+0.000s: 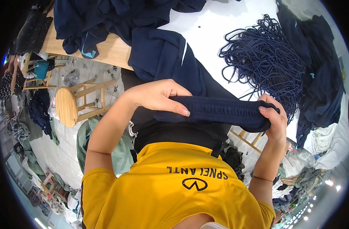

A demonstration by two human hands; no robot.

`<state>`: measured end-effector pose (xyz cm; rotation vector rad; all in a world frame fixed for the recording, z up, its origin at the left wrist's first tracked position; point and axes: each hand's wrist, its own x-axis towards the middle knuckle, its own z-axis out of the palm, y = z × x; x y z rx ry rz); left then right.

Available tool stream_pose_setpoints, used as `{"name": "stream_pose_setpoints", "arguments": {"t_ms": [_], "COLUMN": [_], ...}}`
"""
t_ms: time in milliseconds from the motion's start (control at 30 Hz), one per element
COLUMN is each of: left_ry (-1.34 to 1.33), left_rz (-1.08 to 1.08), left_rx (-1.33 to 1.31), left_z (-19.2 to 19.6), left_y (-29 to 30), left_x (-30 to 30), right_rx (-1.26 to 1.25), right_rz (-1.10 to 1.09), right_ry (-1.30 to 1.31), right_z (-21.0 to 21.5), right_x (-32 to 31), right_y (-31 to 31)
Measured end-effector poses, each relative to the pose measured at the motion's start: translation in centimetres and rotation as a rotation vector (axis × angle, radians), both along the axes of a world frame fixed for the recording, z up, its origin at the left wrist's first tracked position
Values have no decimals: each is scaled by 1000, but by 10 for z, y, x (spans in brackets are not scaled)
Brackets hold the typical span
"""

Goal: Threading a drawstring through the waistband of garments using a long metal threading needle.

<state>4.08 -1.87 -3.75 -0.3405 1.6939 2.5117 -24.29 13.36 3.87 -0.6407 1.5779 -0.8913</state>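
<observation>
A navy garment lies over the table edge, and its gathered elastic waistband stretches between my two hands. My left hand grips the band near its left end, thumb on top and fingers behind the cloth. At the right end, my right hand pinches the band between thumb and fingers. Just beyond my right hand, a tangled heap of navy drawcords rests on the white table surface.
More navy garments are piled at the far left of the table, and dark cloth hangs at the right. A round wooden stool stands on the floor at left. Beside my left arm is a green sack. Another person's arm shows at far left.
</observation>
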Motion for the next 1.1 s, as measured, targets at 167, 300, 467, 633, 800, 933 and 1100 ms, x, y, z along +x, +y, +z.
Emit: {"name": "stream_pose_setpoints", "arguments": {"t_ms": [167, 300, 467, 633, 800, 933, 1100], "left_ry": [-18, -61, -23, 13, 10, 235, -27], "left_rz": [-84, -207, -102, 33, 192, 408, 796], "left_rx": [-98, -348, -403, -424, -657, -1373, -1820], "left_z": [7, 9, 15, 11, 12, -2, -2], "left_y": [3, 5, 17, 37, 48, 30, -80], "left_x": [-13, -21, -26, -31, -32, -31, 40], "right_rx": [-12, 23, 10, -233, -311, -362, -224], "right_rz": [72, 253, 364, 491, 488, 362, 342], "right_ry": [18, 94, 70, -23, -26, 451, 905], "right_z": [-1, 9, 8, -16, -16, -29, -56], "right_x": [8, 8, 24, 36, 49, 46, 12], "right_y": [0, -5, -10, -13, -17, -12, 25]}}
